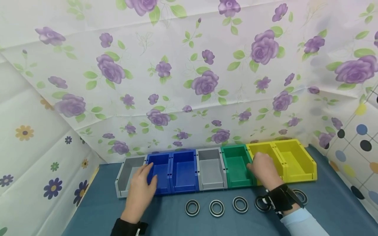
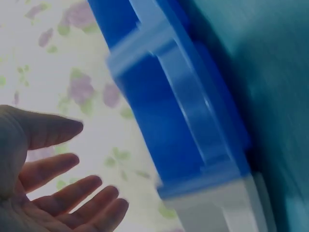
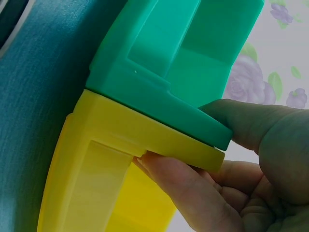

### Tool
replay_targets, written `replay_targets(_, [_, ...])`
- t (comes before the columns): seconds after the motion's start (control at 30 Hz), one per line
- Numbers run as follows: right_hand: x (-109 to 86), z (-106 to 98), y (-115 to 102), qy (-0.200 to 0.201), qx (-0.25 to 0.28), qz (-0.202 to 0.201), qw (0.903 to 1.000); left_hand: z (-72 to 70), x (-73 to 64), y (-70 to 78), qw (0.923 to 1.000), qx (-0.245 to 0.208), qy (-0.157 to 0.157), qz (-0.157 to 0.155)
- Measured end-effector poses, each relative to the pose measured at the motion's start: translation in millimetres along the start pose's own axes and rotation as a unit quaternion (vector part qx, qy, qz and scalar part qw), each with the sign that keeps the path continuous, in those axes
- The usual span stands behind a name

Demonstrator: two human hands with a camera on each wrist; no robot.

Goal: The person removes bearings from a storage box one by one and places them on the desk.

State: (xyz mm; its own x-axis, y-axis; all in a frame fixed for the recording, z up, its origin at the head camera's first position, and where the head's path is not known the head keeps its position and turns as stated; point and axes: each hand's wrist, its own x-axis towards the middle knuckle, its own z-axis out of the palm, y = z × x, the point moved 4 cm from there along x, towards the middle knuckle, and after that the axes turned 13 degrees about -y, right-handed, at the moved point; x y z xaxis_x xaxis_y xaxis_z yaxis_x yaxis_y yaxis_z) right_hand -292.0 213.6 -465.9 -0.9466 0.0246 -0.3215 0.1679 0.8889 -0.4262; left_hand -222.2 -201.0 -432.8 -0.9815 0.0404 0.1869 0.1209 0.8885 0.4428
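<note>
My right hand (image 1: 265, 168) pinches the touching side walls of the green bin (image 3: 154, 63) and the left yellow bin (image 3: 91, 183). In the right wrist view, the thumb lies inside the green wall, with a finger inside the yellow one. My left hand (image 1: 140, 186) is raised over the left grey bin (image 1: 133, 164) and the edge of the left blue bin (image 1: 160, 170). Its fingers are spread and loosely bent, holding nothing. In the left wrist view, the blue bin (image 2: 157, 116) is slightly blurred, apart from the fingertips.
Another blue bin (image 1: 184, 170), a second grey bin (image 1: 211, 168) and another yellow bin (image 1: 295, 160) complete the row against the flowered backdrop (image 1: 177, 98). Several ring bearings (image 1: 187, 208) lie on the blue tabletop (image 1: 97, 203) in front, some partly covered by the right wrist.
</note>
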Motion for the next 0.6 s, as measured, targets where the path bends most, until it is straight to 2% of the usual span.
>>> replay_targets(0.13, [0.1,0,0,0.001,0.003,0.000,1.0000,-2.4,4.3,-21.2,0.9994,0.000,0.027,-0.020])
replay_targets(0.23, [0.4,1,0,0.002,0.004,0.001,1.0000,-0.4,6.9,-36.5,0.9988,0.003,0.034,-0.037])
replay_targets(0.43, [0.4,2,1,0.003,0.006,-0.002,1.0000,8.5,10.3,-63.2,0.9973,0.012,-0.005,-0.072])
replay_targets(0.6, [0.8,1,1,0.003,0.005,-0.002,1.0000,13.5,14.1,-78.7,0.9966,0.033,-0.021,-0.072])
